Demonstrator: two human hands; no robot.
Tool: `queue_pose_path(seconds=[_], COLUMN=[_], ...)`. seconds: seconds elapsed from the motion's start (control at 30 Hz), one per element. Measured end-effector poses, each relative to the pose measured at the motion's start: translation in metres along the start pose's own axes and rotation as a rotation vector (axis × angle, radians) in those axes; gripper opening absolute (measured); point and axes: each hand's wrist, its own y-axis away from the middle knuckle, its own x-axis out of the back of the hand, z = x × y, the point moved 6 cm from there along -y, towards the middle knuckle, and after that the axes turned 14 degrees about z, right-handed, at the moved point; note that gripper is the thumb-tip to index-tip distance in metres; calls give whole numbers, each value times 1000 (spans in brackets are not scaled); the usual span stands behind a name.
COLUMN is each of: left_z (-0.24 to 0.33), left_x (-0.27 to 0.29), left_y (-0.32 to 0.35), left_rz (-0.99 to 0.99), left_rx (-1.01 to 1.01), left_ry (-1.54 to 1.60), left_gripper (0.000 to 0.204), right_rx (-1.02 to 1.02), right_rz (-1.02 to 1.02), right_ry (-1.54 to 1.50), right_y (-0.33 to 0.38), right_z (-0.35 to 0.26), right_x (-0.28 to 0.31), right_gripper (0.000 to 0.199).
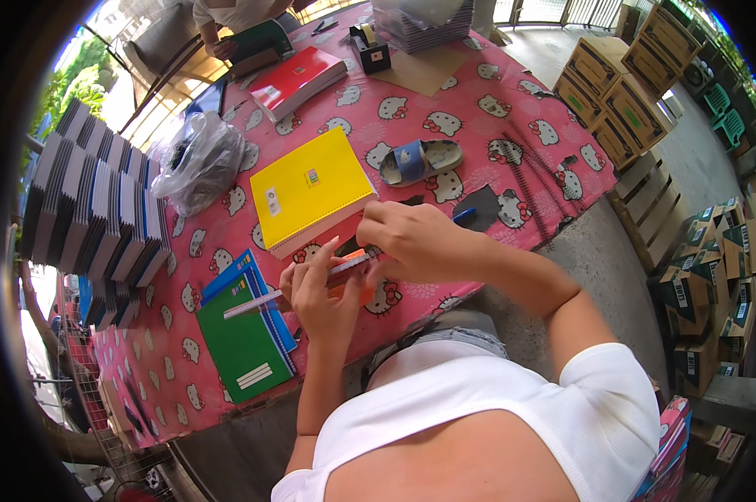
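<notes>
My left hand (315, 297) grips a thin notebook (261, 304), turned edge-on so that mostly its pale edge shows, with a bit of orange near the fingers. At its far right end, my right hand (420, 241) is closed, fingers bent; whether it pinches the notebook or a small tool is hidden. Below the left hand lie a green notebook (242, 339) with white strips and a blue notebook (279, 322) partly under it. Just beyond both hands sits a stack of yellow spiral notebooks (311, 186).
A blue slipper (411, 163), a blue pen (464, 215) and loose black coils (524, 180) lie rightward on the pink tablecloth (470, 92). Tall notebook stacks (93, 201) and a plastic bag (200, 163) stand left. Red notebooks (298, 81), a tape dispenser (369, 52) and a person (235, 17) are beyond.
</notes>
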Motion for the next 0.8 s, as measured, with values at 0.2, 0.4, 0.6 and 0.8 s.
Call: queue_pose_path(seconds=[0.2, 0.4, 0.6, 0.8], left_z=[-3, 3, -12, -12], left_x=[5, 12, 17, 16], left_y=[5, 4, 2, 1], left_rz=[-116, -27, 37, 95], left_rx=[-52, -46, 22, -28], left_ry=[49, 36, -87, -27], left_gripper=[43, 36, 35, 29], right_rx=[-603, -249, -495, -469], right_rz=[-629, -260, -279, -99], right_ry=[-823, 401, 661, 569], right_y=[-6, 30, 43, 36], right_z=[80, 242, 277, 279], right_x=[3, -29, -50, -21], right_gripper=[24, 55, 63, 54])
